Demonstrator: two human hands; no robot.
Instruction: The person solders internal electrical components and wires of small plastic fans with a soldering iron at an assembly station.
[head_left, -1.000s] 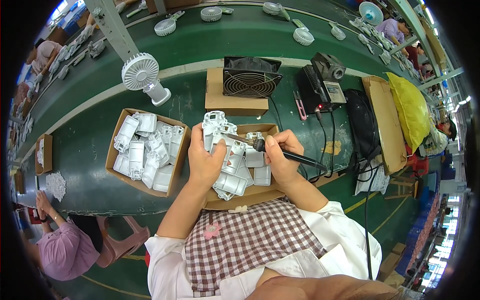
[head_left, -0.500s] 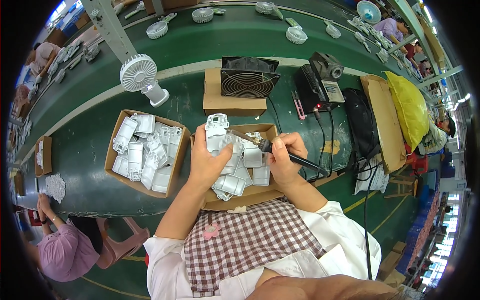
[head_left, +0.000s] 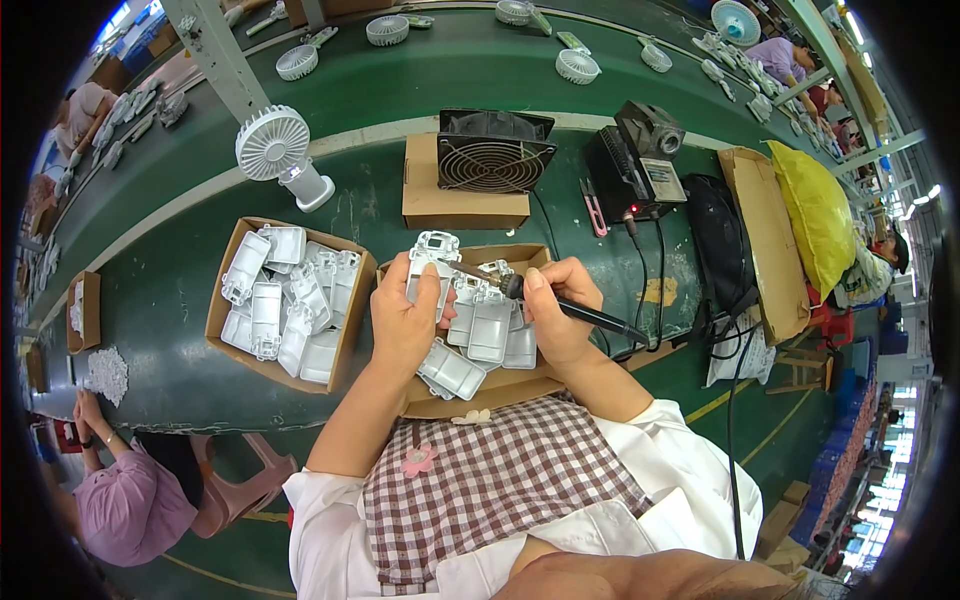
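Note:
My left hand (head_left: pixel 405 315) pinches a white plastic housing (head_left: pixel 436 245), its thumb lying over the front. In my right hand (head_left: pixel 563 312) is a soldering iron (head_left: pixel 605 320), gripped by its black handle. The iron's metal tip points left at the edge of the held housing; whether it touches is too small to tell. Below both hands, a cardboard box (head_left: pixel 430 408) contains several loose white housings (head_left: pixel 488 335). Another box (head_left: pixel 345 365) to the left is filled with similar white housings (head_left: pixel 266 318).
A soldering station (head_left: pixel 635 165), pink-handled tweezers (head_left: pixel 594 210) and a boxy black fan (head_left: pixel 495 155) stand behind my hands. A small white fan (head_left: pixel 275 145) is at left. Handheld fans (head_left: pixel 577 66) lie on the green conveyor (head_left: pixel 450 80). A co-worker (head_left: pixel 130 500) sits at left.
My left thumb has moved up onto the front of the housing, which now sits slightly lower. The iron has shifted a little left. Fans on the conveyor have moved left.

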